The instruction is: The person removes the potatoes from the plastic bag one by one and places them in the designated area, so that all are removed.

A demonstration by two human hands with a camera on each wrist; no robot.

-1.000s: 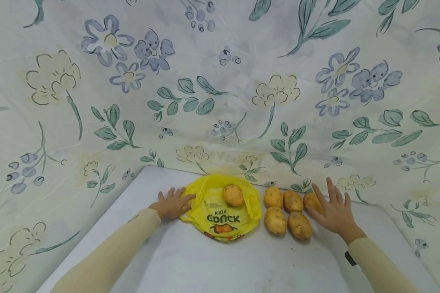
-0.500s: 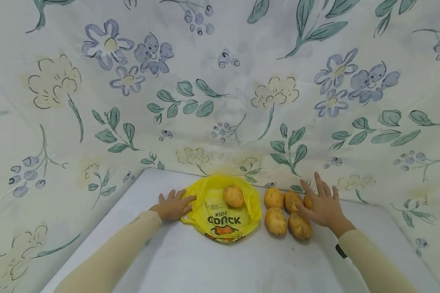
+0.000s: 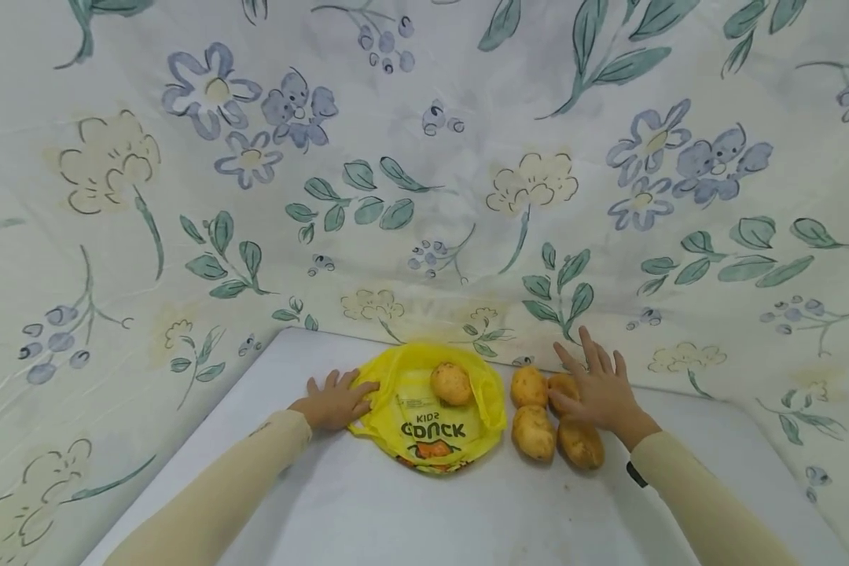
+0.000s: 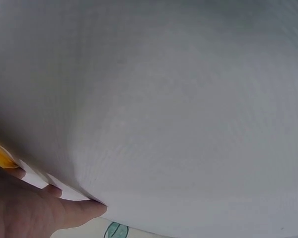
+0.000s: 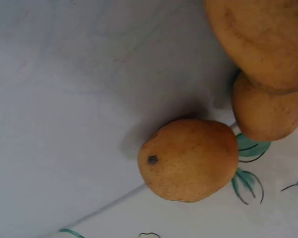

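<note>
- Potatoes [image 3: 546, 417] lie clustered on the white table [image 3: 424, 503], at three o'clock from the yellow bag [image 3: 424, 417].
- The right hand [image 3: 597, 393], fingers spread and straight, rests over the far potatoes of the cluster, covering part of them.
- Two near potatoes sit uncovered at the hand's seven o'clock.
- The left hand [image 3: 334, 401], fingers relaxed and flat, presses the bag's edge at its nine o'clock.
- One potato [image 3: 451, 384] sits in the bag's open mouth.
- A floral cloth [image 3: 424, 173] backs the scene at twelve o'clock.
</note>
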